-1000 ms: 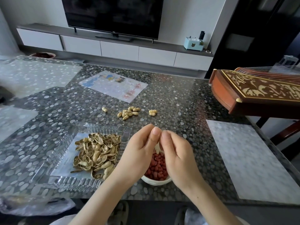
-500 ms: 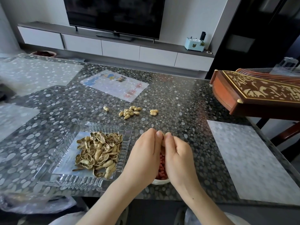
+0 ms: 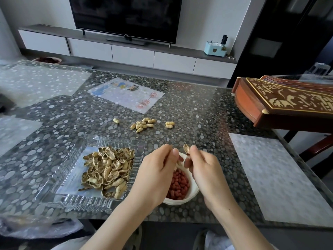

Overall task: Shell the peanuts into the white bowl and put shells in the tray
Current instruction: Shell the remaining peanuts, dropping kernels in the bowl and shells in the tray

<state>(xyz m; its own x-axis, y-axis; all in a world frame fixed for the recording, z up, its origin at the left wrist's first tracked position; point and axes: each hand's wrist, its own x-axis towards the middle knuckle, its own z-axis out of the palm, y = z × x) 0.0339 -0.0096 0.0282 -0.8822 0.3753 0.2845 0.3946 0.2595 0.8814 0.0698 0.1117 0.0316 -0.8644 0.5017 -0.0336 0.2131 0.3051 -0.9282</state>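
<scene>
White bowl [image 3: 178,202] upright, partly filled with red-skinned kernels [image 3: 179,184]; just left of it, clear ribbed glass tray [image 3: 72,201] heaped with empty tan shells [image 3: 106,170]. Beyond both, unshelled peanuts [image 3: 142,124] in a small loose cluster, one stray to the left, a pair to the right. Above the bowl's far rim, open shell half [image 3: 186,149] pinched upright in the right hand [image 3: 207,170], second shell piece [image 3: 177,162] barely showing at the left hand [image 3: 155,175].

Your left hand [image 3: 155,175] and right hand [image 3: 207,170] sit close together, backs up, fingertips nearly meeting. Your right hand pinches a shell half [image 3: 186,148] between thumb and forefinger; your left hand curls fingers against thumb, whatever it holds hidden
</scene>
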